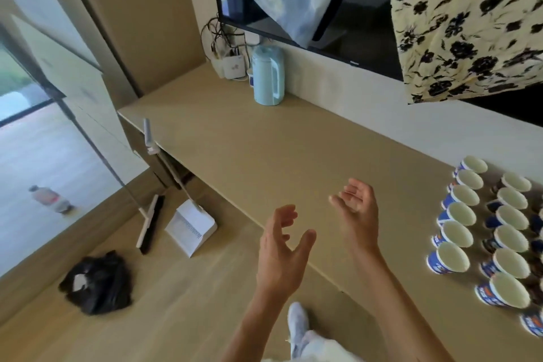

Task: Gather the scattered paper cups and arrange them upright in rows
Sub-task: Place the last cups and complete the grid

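Several blue-and-white paper cups [454, 257] stand upright in rows on the right part of the long beige counter [264, 150], open ends up. A second row of cups [511, 236] runs beside the first, and more are cut off by the right edge. My left hand [282, 250] hovers over the counter's front edge, empty, fingers spread and curled. My right hand [357, 209] is raised over the counter to the left of the cups, palm turned inward, empty, fingers apart.
A pale blue kettle [268, 75] and a white box with cables [233, 66] stand at the counter's far end under a wall screen [361, 23] draped with cloths. On the floor lie a dustpan [191, 226], a broom [150, 226], a black bag [98, 282] and a bottle [51, 199].
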`<state>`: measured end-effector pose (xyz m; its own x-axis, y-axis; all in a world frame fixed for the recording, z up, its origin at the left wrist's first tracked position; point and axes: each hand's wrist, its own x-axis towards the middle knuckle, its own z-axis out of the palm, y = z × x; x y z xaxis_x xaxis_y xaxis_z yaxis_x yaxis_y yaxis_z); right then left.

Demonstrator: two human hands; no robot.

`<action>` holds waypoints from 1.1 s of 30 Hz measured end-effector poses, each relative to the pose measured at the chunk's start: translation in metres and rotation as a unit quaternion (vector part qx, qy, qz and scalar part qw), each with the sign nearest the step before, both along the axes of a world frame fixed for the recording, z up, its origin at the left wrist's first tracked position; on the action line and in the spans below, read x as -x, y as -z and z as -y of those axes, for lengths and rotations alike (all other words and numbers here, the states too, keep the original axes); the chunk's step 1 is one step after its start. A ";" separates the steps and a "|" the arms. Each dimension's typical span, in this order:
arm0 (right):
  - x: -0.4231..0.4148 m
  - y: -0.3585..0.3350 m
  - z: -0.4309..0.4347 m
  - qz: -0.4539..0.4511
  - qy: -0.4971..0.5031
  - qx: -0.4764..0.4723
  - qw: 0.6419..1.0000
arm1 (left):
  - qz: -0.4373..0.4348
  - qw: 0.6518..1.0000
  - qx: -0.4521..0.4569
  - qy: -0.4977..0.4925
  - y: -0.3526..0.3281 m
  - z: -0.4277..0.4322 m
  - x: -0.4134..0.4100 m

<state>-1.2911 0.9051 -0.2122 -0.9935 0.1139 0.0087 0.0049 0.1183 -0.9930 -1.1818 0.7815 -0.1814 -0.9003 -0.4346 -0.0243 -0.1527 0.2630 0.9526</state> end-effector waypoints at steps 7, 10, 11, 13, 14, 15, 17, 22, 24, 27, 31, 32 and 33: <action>0.090 0.018 0.071 0.028 -0.003 0.028 0.999 | 0.026 0.999 0.027 -0.004 0.014 0.066 0.073; 0.134 0.025 0.097 0.042 -0.001 0.031 0.999 | 0.036 0.998 0.048 -0.003 0.015 0.095 0.116; 0.147 0.025 0.106 0.047 -0.003 0.029 0.998 | 0.038 0.998 0.052 -0.006 0.015 0.105 0.131; 0.170 0.025 0.122 0.054 -0.007 0.022 0.998 | 0.039 0.998 0.055 -0.012 0.015 0.122 0.156; 0.181 0.025 0.130 0.059 -0.009 0.017 0.998 | 0.041 0.997 0.057 -0.013 0.015 0.130 0.168; 0.191 0.024 0.139 0.065 -0.011 0.015 0.998 | 0.047 0.997 0.055 -0.013 0.017 0.138 0.180; 0.211 0.021 0.156 0.072 -0.017 0.014 0.997 | 0.058 0.997 0.048 -0.010 0.020 0.151 0.202; 0.253 0.019 0.200 0.076 -0.019 0.004 0.997 | 0.068 0.997 0.040 0.023 0.030 0.188 0.259; 0.269 0.023 0.216 0.080 -0.014 -0.001 0.997 | 0.071 0.996 0.039 0.041 0.036 0.209 0.287; 0.296 0.031 0.238 0.088 0.002 -0.020 0.996 | 0.085 0.994 0.023 0.059 0.048 0.249 0.334; 0.329 0.040 0.260 0.109 0.044 -0.047 0.992 | 0.100 0.991 0.020 0.085 0.063 0.302 0.398; 0.338 0.043 0.266 0.116 0.053 -0.048 0.991 | 0.104 0.990 0.023 0.094 0.067 0.316 0.417; 0.346 0.045 0.273 0.124 0.059 -0.049 0.989 | 0.106 0.989 0.025 0.100 0.072 0.330 0.438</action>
